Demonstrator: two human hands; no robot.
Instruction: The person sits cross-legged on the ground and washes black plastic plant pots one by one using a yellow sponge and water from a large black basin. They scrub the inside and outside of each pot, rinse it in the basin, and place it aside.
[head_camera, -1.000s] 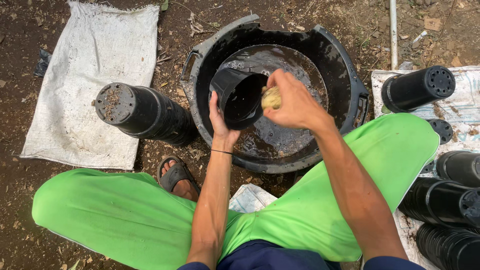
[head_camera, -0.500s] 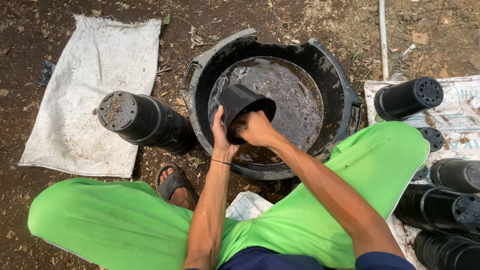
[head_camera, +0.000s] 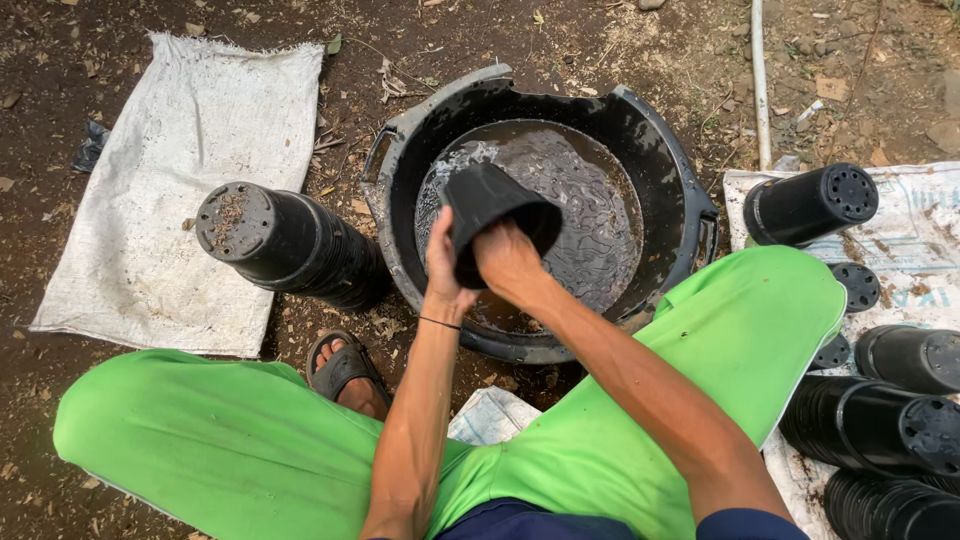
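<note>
Head view, hands: the left hand (head_camera: 443, 262) grips the small black plastic pot (head_camera: 492, 222) from the left side, fingers wrapped on its wall; the right hand (head_camera: 508, 262) presses against the pot's lower side, fingers closed on it, though whether it also holds something small I cannot tell.
Head view, pot position: the pot is held tilted in the air, above the muddy water in the big black tub (head_camera: 660, 150), its near end in the two palms.
Head view, surroundings: a stack of black pots (head_camera: 290, 245) lies on its side left of the tub, partly on a white sack (head_camera: 180, 170); more black pots (head_camera: 880, 400) lie on another sack at the right; a sandalled foot (head_camera: 345, 372) rests just beside the tub's near rim.
Risk, slip: the pot looks wet and the grip is only at one end, so it could likely slide from the fingers and drop into the water.
Risk, splash: a drop or a hard dip would probably throw dirty water over the green trousers (head_camera: 600, 450) and the foot.
Risk, tub: its rim looks cracked and bent at the far left; leaning on it could tip or spill it.
Risk, stack: a knee shift could roll the left stack off its sack into the dirt.
</note>
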